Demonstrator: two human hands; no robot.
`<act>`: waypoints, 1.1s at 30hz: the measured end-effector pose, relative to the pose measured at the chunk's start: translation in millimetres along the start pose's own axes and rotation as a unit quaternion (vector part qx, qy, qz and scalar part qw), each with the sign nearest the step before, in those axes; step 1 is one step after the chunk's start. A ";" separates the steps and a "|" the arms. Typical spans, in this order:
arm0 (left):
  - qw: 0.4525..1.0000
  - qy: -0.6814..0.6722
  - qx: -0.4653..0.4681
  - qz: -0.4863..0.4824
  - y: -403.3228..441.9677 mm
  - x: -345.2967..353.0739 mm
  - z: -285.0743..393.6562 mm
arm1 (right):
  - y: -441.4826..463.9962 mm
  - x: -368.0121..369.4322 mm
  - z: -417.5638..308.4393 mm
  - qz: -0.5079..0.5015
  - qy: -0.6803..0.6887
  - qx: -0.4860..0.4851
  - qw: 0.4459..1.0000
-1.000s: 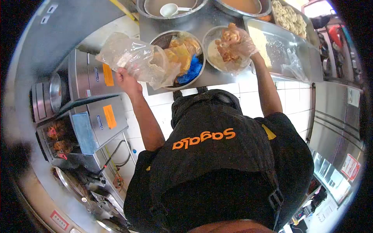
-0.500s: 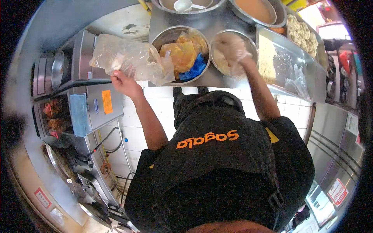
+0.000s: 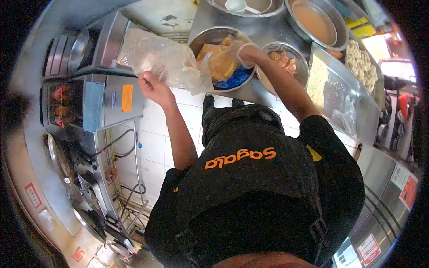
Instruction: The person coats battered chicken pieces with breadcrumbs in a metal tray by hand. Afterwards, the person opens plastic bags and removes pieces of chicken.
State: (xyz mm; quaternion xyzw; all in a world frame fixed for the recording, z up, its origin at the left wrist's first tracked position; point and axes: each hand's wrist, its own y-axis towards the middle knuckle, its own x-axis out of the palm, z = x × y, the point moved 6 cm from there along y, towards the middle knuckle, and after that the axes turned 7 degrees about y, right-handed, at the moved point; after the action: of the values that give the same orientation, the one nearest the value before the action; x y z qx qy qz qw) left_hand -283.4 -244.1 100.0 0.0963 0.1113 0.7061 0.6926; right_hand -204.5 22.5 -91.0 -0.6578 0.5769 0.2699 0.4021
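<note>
My left hand (image 3: 156,89) grips the lower edge of a clear plastic bag (image 3: 174,56), fingers closed on it. Something pale shows inside the bag, and its right end hangs at the rim of a metal bowl (image 3: 193,43). Inside that bowl lie yellow-orange, coated-looking contents (image 3: 210,53) and a blue plastic bag (image 3: 237,77). My right hand (image 3: 233,56), in a clear plastic glove, reaches into the bowl at the orange contents; its fingers blend with them and cannot be made out. Right of it stands a second bowl (image 3: 305,67) with pinkish raw-looking pieces (image 3: 282,61), partly behind my right forearm.
A metal tray (image 3: 337,96) on the right holds pale crumbs (image 3: 317,73) and a crumpled clear bag (image 3: 348,111). Behind stand a basin of brownish liquid (image 3: 315,22) and a bowl with a white scoop (image 3: 236,5). Steel equipment (image 3: 109,105) is at the left.
My right hand has moved left, from the bowl with the pinkish pieces to the one with orange contents. My left hand still holds the clear bag. The view has shifted slightly.
</note>
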 end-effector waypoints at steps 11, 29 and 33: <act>0.991 -0.065 0.094 -0.066 -1.9 26.7 -25.9 | -107.8 -180.9 -105.5 0.250 0.026 -0.312 0.916; 0.731 0.137 -0.070 -0.665 -52.7 122.6 -153.0 | -102.9 -156.1 -98.6 0.071 0.492 -0.283 0.820; 0.782 -0.018 -0.095 -0.616 -45.1 112.6 -53.2 | -72.8 -122.7 -100.2 -0.046 0.350 -0.031 0.935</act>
State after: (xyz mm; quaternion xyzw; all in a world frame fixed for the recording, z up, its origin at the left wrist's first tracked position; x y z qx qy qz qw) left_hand -258.2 -132.1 33.9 -0.0459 0.0666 0.1340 0.9877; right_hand -167.4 5.6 78.5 -0.7485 0.6418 0.0213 0.1657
